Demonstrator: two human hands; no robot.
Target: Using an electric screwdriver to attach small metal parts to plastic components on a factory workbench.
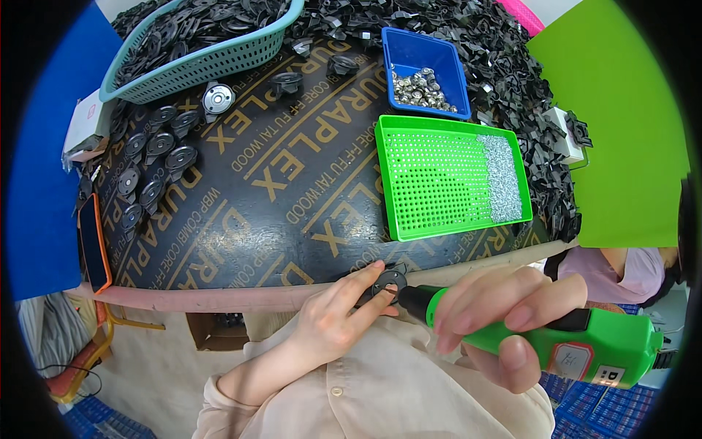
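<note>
Near the table's front edge, my left hand (pixel 340 314) pinches a small black round part (pixel 395 277) with a disc-like face. A green electric screwdriver (pixel 618 340) with a black nose lies across my right hand (pixel 512 314), whose fingers wrap round its body. Its nose points left, right up against the part beside my left fingertips; whether the bit touches a screw is hidden. Just beyond my hands sits a bright green perforated tray (pixel 390 197) with many small silvery screws (pixel 503 179) heaped at its right end.
Behind the tray stands a blue bin (pixel 424 45) of small metal pieces. A teal basket (pixel 212 69) of black parts is at the far left. Several round black assemblies (pixel 161 143) lie at left, near an orange-edged phone (pixel 95 241). Black parts (pixel 504 88) are piled along the right.
</note>
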